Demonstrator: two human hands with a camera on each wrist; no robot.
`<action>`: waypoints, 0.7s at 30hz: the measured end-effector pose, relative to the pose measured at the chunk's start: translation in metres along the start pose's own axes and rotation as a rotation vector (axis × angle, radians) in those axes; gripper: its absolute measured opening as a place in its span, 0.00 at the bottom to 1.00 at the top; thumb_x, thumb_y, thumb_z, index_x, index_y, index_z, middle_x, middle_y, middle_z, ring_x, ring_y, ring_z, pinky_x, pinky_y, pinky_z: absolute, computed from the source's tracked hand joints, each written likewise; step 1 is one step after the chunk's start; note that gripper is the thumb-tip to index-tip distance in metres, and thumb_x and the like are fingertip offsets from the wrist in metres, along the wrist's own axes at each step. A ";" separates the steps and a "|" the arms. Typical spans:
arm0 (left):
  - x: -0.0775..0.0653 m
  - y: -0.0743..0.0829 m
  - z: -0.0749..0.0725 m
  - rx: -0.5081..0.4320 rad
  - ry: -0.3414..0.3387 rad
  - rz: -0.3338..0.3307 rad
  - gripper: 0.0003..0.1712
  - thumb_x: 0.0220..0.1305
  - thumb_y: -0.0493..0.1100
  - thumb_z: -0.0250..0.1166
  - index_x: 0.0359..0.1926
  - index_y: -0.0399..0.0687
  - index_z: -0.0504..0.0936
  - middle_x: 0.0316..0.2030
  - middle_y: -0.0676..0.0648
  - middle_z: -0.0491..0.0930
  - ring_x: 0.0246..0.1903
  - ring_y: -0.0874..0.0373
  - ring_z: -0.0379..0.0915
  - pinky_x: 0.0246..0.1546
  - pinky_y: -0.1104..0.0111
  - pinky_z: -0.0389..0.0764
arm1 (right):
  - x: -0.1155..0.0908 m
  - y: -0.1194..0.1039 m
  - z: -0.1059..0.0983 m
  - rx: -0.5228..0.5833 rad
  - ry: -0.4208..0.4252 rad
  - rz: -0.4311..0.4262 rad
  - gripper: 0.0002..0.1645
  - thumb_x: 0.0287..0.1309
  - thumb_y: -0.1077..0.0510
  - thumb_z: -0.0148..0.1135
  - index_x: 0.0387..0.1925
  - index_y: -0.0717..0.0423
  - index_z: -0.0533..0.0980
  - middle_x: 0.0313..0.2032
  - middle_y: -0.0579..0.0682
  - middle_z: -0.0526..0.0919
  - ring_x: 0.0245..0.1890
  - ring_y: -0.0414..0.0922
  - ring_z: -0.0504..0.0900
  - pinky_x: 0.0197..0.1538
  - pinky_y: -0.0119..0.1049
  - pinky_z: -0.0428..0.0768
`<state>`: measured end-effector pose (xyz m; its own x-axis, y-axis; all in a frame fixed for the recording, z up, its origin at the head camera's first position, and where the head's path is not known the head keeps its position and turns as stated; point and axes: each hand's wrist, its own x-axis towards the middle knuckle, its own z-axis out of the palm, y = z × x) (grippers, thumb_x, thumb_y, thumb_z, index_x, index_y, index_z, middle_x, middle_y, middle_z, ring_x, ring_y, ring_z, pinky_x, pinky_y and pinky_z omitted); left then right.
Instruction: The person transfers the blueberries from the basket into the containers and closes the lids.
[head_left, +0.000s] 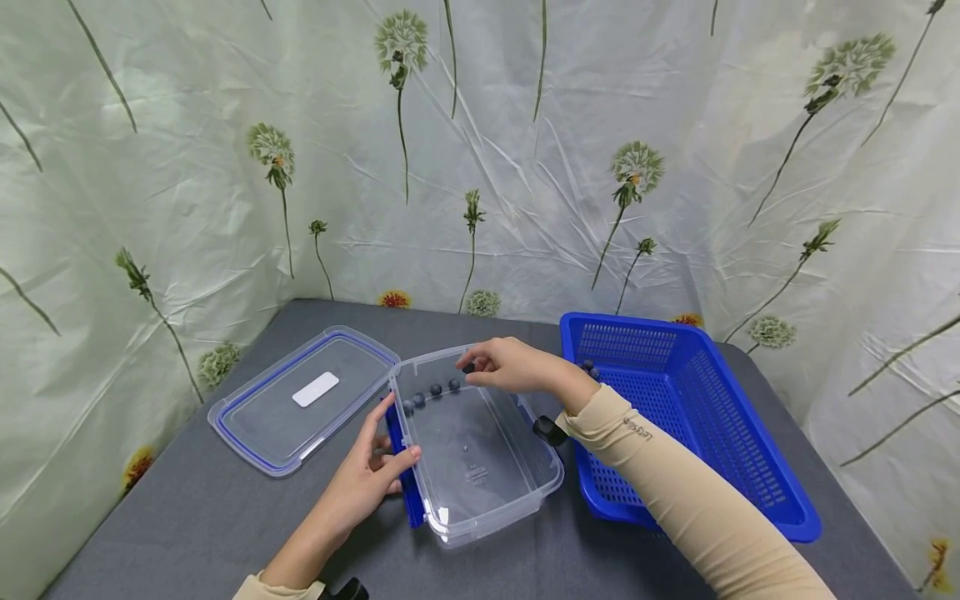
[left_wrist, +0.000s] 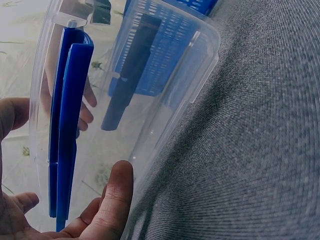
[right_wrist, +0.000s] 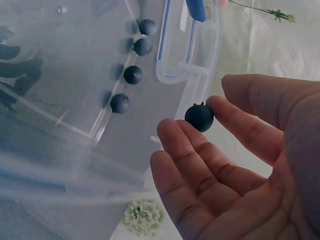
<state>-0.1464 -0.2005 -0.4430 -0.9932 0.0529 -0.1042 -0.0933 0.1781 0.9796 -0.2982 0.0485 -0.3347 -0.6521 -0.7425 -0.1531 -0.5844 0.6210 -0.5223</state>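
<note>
A clear plastic container [head_left: 480,450] with a blue latch flap [head_left: 411,497] hanging at its left side stands tilted on the table. My left hand [head_left: 369,481] grips that left side, thumb over the rim and fingers along the outer wall by the flap. Over the container's far end, my right hand [head_left: 512,365] pinches a blueberry [right_wrist: 199,117] between its fingertips. Below it, several blueberries [right_wrist: 133,75] lie in a row along the far edge of the container floor.
To the left lies the clear lid [head_left: 262,421] with a blue seal and a white label, close to the container's far left corner. A blue perforated basket [head_left: 757,442] stands at the right, with a few blueberries [head_left: 591,369] at its left side. Grey cloth [head_left: 172,533] covers the table.
</note>
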 end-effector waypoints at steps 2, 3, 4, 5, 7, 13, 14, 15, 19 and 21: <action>0.000 0.001 0.000 -0.001 0.001 0.000 0.52 0.75 0.46 0.70 0.86 0.74 0.46 0.64 0.31 0.69 0.53 0.48 0.84 0.48 0.49 0.90 | 0.002 -0.003 0.002 -0.004 -0.010 0.002 0.22 0.81 0.51 0.60 0.68 0.51 0.80 0.54 0.52 0.88 0.56 0.48 0.88 0.57 0.42 0.86; -0.001 0.002 -0.001 -0.001 0.001 -0.001 0.52 0.75 0.46 0.70 0.86 0.74 0.47 0.64 0.31 0.69 0.53 0.48 0.84 0.48 0.49 0.90 | 0.004 -0.004 0.003 -0.008 -0.015 0.004 0.22 0.81 0.51 0.59 0.69 0.52 0.80 0.53 0.52 0.88 0.56 0.47 0.88 0.57 0.42 0.86; -0.001 0.002 -0.001 -0.001 0.001 0.000 0.52 0.75 0.47 0.70 0.86 0.74 0.47 0.64 0.31 0.69 0.53 0.48 0.84 0.48 0.49 0.90 | 0.005 -0.006 0.004 -0.012 -0.021 0.006 0.22 0.81 0.51 0.59 0.69 0.52 0.80 0.53 0.51 0.88 0.55 0.47 0.87 0.56 0.42 0.86; -0.001 0.003 -0.001 -0.003 0.001 0.002 0.52 0.75 0.47 0.70 0.86 0.74 0.47 0.64 0.31 0.69 0.53 0.48 0.84 0.48 0.49 0.90 | 0.006 -0.007 0.005 -0.017 -0.025 0.004 0.22 0.81 0.51 0.59 0.69 0.52 0.80 0.52 0.51 0.88 0.54 0.46 0.87 0.56 0.41 0.85; -0.001 0.003 -0.001 -0.003 -0.002 0.007 0.52 0.75 0.47 0.70 0.86 0.73 0.47 0.64 0.31 0.68 0.53 0.48 0.83 0.48 0.49 0.91 | 0.008 -0.010 0.007 -0.024 -0.037 0.003 0.23 0.81 0.51 0.59 0.69 0.54 0.79 0.51 0.50 0.88 0.53 0.46 0.87 0.56 0.41 0.85; -0.001 0.005 -0.003 0.005 0.002 -0.003 0.52 0.75 0.48 0.70 0.85 0.78 0.47 0.63 0.32 0.68 0.53 0.47 0.83 0.48 0.49 0.91 | 0.016 -0.017 0.014 -0.029 -0.084 -0.002 0.24 0.81 0.52 0.59 0.70 0.56 0.79 0.52 0.51 0.87 0.53 0.46 0.86 0.56 0.40 0.84; 0.000 0.005 -0.003 0.004 0.001 -0.004 0.52 0.75 0.48 0.70 0.85 0.77 0.47 0.63 0.32 0.68 0.53 0.47 0.83 0.48 0.50 0.91 | 0.017 -0.018 0.015 -0.033 -0.094 -0.004 0.24 0.81 0.53 0.59 0.70 0.56 0.78 0.51 0.51 0.87 0.50 0.44 0.86 0.54 0.38 0.83; 0.000 0.004 -0.003 0.003 0.001 -0.004 0.52 0.75 0.48 0.70 0.85 0.77 0.47 0.63 0.32 0.68 0.53 0.48 0.83 0.48 0.50 0.91 | 0.019 -0.018 0.017 -0.032 -0.104 -0.006 0.24 0.81 0.53 0.59 0.70 0.57 0.78 0.47 0.50 0.87 0.45 0.42 0.85 0.49 0.35 0.82; 0.000 0.001 -0.002 -0.006 -0.006 0.006 0.52 0.75 0.47 0.70 0.86 0.74 0.47 0.61 0.33 0.67 0.52 0.50 0.83 0.46 0.52 0.90 | 0.024 -0.022 0.023 -0.051 -0.130 -0.014 0.23 0.80 0.54 0.59 0.70 0.58 0.78 0.36 0.47 0.83 0.30 0.36 0.73 0.37 0.29 0.71; -0.001 0.000 -0.001 -0.004 -0.002 0.005 0.52 0.75 0.47 0.70 0.86 0.74 0.47 0.61 0.33 0.67 0.51 0.50 0.83 0.46 0.53 0.90 | 0.026 -0.024 0.026 -0.057 -0.135 -0.016 0.23 0.80 0.54 0.59 0.69 0.57 0.79 0.32 0.45 0.80 0.26 0.36 0.69 0.34 0.28 0.68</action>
<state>-0.1454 -0.2017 -0.4430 -0.9934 0.0560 -0.1000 -0.0889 0.1741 0.9807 -0.2889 0.0075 -0.3482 -0.5738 -0.7771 -0.2585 -0.6233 0.6191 -0.4778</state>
